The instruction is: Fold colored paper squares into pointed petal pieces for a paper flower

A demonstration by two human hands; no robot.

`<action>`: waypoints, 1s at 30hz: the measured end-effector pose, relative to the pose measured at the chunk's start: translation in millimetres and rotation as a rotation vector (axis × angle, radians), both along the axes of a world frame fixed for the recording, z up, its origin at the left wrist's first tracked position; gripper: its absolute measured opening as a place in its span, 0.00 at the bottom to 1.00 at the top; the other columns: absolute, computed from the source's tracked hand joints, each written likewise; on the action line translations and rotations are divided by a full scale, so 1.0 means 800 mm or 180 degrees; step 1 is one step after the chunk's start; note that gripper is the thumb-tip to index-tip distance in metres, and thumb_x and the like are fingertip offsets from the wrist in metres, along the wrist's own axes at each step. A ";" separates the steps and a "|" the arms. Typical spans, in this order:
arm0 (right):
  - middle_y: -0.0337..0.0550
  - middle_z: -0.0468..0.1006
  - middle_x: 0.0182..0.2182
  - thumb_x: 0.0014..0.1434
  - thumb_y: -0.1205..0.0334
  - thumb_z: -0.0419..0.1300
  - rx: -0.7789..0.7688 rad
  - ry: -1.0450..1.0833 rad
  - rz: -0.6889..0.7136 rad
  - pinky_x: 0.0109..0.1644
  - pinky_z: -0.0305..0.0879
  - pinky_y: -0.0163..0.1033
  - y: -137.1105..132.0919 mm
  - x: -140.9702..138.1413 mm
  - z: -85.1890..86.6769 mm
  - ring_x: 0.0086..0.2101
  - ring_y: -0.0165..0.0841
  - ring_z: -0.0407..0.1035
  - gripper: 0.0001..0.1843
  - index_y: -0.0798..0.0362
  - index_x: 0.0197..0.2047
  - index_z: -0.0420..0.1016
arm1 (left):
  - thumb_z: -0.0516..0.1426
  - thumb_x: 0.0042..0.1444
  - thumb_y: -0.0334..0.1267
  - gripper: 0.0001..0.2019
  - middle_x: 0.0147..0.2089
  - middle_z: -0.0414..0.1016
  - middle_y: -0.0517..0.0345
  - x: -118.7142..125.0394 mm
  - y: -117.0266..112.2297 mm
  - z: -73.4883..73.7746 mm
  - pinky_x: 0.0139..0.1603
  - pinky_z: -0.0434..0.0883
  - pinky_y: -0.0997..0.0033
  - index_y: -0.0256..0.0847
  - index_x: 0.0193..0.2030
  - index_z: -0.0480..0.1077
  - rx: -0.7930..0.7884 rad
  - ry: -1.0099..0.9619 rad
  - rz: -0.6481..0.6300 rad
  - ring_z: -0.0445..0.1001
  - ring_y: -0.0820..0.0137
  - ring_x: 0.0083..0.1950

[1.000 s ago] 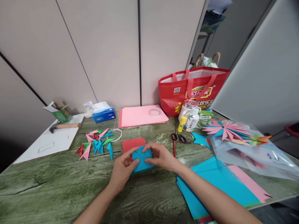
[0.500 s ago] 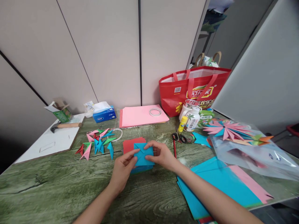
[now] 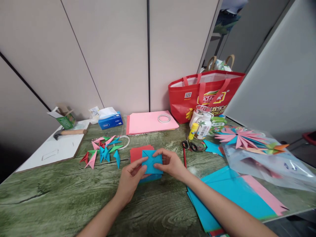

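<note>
A small square of blue paper point(image 3: 150, 167) with diagonal creases is held up between both hands. My left hand point(image 3: 130, 179) pinches its left edge between thumb and fingers. On the right edge, my right hand point(image 3: 171, 164) grips it the same way, thumb in front. Beneath lies a stack of blue squares point(image 3: 151, 178), mostly covered by the held sheet. Just behind it is a stack of red paper squares point(image 3: 138, 153). Folded paper pieces point(image 3: 105, 153) in blue, pink, green and red lie to the left.
Scissors point(image 3: 189, 145), a red pen point(image 3: 184, 157) and a glue stick point(image 3: 193, 131) are beyond my right hand. Large blue sheets point(image 3: 229, 194) lie under my right forearm. A hammer point(image 3: 70, 132), tissue box point(image 3: 110, 121), pink sheets point(image 3: 145, 122) and red bag point(image 3: 181, 102) stand at the back.
The blue square has risen and tilted slightly, and its small top flap now looks flattened out into creases. Both hands keep their pinch.
</note>
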State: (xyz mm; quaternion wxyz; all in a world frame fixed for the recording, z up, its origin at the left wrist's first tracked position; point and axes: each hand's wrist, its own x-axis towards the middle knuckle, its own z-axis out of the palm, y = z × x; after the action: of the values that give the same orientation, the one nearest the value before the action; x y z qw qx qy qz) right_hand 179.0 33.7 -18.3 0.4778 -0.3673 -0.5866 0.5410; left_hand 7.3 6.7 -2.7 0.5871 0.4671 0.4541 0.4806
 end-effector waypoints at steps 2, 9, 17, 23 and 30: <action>0.36 0.67 0.27 0.42 0.63 0.65 0.0020 -0.0002 -0.0029 0.26 0.58 0.31 0.000 0.000 0.001 0.25 0.26 0.61 0.15 0.51 0.35 0.69 | 0.63 0.41 0.38 0.18 0.39 0.78 0.56 0.000 0.000 -0.001 0.39 0.74 0.60 0.40 0.42 0.74 0.0008 -0.0018 -0.0016 0.75 0.62 0.39; 0.35 0.65 0.26 0.42 0.67 0.63 0.0077 -0.0090 -0.0063 0.24 0.54 0.30 0.000 -0.001 0.000 0.23 0.25 0.57 0.14 0.52 0.35 0.69 | 0.62 0.42 0.38 0.17 0.36 0.79 0.57 -0.001 0.000 -0.003 0.38 0.75 0.62 0.40 0.42 0.74 0.0080 0.0180 -0.0019 0.76 0.63 0.37; 0.36 0.68 0.30 0.43 0.76 0.54 0.0482 -0.0913 0.0332 0.28 0.56 0.30 -0.009 0.005 0.016 0.26 0.25 0.59 0.17 0.51 0.38 0.69 | 0.60 0.45 0.39 0.17 0.41 0.78 0.51 -0.012 0.011 0.014 0.37 0.73 0.66 0.38 0.43 0.73 0.0313 0.0354 -0.0109 0.75 0.63 0.37; 0.35 0.68 0.31 0.46 0.74 0.58 0.0366 -0.0410 0.0457 0.31 0.59 0.30 -0.007 0.005 0.011 0.29 0.26 0.62 0.21 0.50 0.44 0.62 | 0.62 0.43 0.37 0.13 0.35 0.79 0.52 -0.019 0.017 0.009 0.32 0.71 0.71 0.37 0.37 0.76 0.0141 0.0641 -0.0372 0.74 0.66 0.33; 0.41 0.71 0.33 0.48 0.68 0.60 0.0542 -0.0514 0.0239 0.36 0.62 0.34 0.001 0.007 0.006 0.34 0.30 0.66 0.10 0.54 0.37 0.70 | 0.60 0.45 0.39 0.13 0.31 0.77 0.57 -0.014 0.010 0.010 0.31 0.70 0.73 0.40 0.40 0.75 0.0055 0.0620 -0.0661 0.71 0.71 0.30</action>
State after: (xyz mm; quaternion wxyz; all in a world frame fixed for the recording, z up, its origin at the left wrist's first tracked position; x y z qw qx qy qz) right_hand 184.7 34.5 -13.9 0.4379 -0.3455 -0.6803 0.4754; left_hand -3.6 14.8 5.2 0.5828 0.5611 0.4539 0.3735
